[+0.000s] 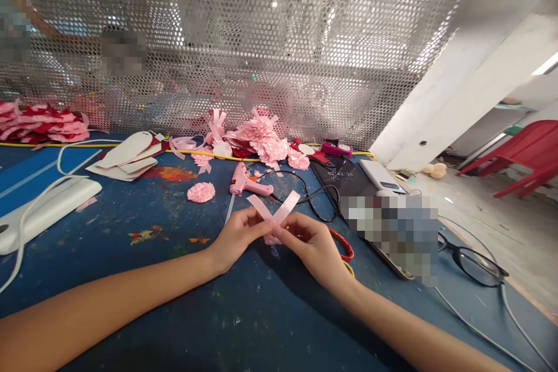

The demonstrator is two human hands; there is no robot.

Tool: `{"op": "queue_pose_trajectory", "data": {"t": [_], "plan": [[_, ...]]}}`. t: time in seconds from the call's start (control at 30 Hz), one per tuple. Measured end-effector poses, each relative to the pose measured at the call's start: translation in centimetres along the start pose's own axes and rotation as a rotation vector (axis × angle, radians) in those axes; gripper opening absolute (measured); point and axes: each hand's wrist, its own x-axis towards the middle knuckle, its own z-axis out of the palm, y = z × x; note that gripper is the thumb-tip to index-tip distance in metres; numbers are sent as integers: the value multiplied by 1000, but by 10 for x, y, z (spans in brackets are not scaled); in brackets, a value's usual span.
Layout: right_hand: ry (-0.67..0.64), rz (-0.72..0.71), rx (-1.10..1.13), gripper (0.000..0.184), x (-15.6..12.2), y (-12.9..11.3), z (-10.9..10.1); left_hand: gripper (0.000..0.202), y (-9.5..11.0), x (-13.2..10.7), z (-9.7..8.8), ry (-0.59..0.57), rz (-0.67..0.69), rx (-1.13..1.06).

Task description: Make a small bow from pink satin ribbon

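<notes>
Between my two hands is a pink ribbon [285,207], crossed over itself so that its two tails spread upward in a V. My left hand [238,236] pinches it at the crossing from the left. From the right, my right hand [316,247] pinches the same spot with thumb and forefinger. Part of the ribbon's lower loop is hidden by the fingers. Just beyond lies a pink glue gun [249,181] with a glue stick in its back. A round pink rosette [201,192] rests left of it. Red-handled scissors [344,244] are partly covered by my right hand.
Pink ribbon flowers [261,133] pile against the perforated metal screen [261,29]. White card shapes [131,154] lie at the back left, near a white power strip [52,215]. On the right are a blurred phone [392,232], a white power bank [381,176] and glasses [479,265].
</notes>
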Motion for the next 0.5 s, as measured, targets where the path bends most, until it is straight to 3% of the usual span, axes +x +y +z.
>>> {"op": "queue_pose_trajectory", "data": {"t": [0.27, 0.5], "plan": [[-45, 70, 149, 28, 2, -2, -1, 30, 0, 3, -1, -10, -52, 14], [-10, 66, 107, 26, 4, 0, -3, 27, -1, 3, -3, -46, -41, 38]]}}
